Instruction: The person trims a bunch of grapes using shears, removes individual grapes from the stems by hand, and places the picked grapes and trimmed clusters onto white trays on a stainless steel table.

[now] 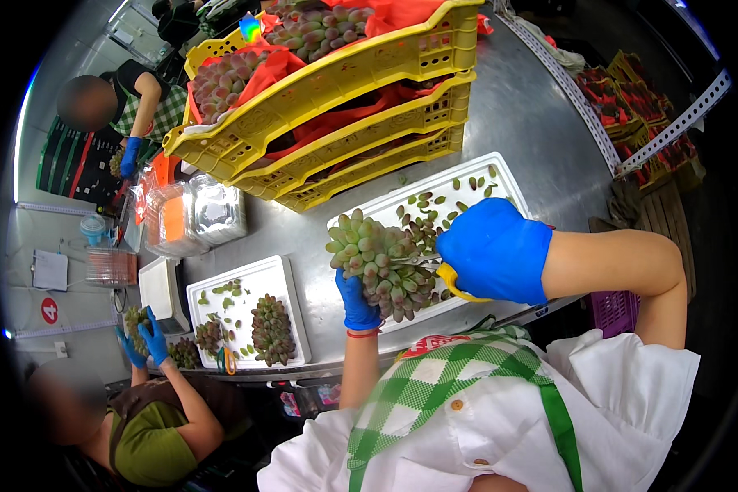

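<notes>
My left hand (pixel 358 302), in a blue glove, holds a bunch of pale green and reddish grapes (pixel 378 255) from below. In my blue-gloved right hand (pixel 495 252) is a pair of scissors (pixel 454 284) with yellow handles. Their metal blades point left into the right side of the bunch; whether they are closed on a stem I cannot tell. Behind and under the bunch lies a white foam tray (pixel 369 206), partly hidden by my hands. Many loose grapes (pixel 427 215) are scattered on it, with a denser pile close to my right hand.
Stacked yellow plastic crates (pixel 344 123) hold grapes and red wrapping beyond the tray. To the left stand clear plastic boxes (pixel 212 209) and a scale (pixel 160 289). A second white tray (pixel 277 270) carries grapes and scissors. One co-worker's gloved hands (pixel 144 338) hold grapes; another person works farther back.
</notes>
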Available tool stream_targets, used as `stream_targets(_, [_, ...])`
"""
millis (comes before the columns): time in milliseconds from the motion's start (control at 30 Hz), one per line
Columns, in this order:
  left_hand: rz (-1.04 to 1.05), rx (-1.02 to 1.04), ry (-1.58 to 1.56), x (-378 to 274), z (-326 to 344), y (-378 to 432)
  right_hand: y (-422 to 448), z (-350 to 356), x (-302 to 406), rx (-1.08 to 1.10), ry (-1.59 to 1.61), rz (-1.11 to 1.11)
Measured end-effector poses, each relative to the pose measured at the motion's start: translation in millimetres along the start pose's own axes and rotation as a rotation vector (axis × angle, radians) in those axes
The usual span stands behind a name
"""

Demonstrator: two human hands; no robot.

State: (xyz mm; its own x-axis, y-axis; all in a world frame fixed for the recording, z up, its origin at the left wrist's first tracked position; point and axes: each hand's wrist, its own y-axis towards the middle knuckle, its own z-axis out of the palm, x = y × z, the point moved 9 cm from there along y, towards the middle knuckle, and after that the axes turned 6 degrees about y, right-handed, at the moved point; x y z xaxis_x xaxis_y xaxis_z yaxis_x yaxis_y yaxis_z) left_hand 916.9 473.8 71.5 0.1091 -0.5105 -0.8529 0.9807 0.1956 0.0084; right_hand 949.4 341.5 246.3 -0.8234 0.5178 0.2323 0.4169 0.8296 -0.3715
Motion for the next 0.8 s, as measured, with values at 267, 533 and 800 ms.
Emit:
stream_targets(267, [-0.116,-0.106,-0.168,-2.6,5.1,-5.9,-14.2,-2.2,-19.8,-0.177,0.24,0.058])
stream_targets(533, [-0.092,-0.096,-0.559,-2.1,-11.4,8.7,-16.9,108.1,-102.9,-0.332,0.238,0.387])
stream_targets(800, [-0.057,0.083,-0.507,-14.3,17.9,6.5,-28.7,102.2,-111.4,-0.38,0.318,0.433])
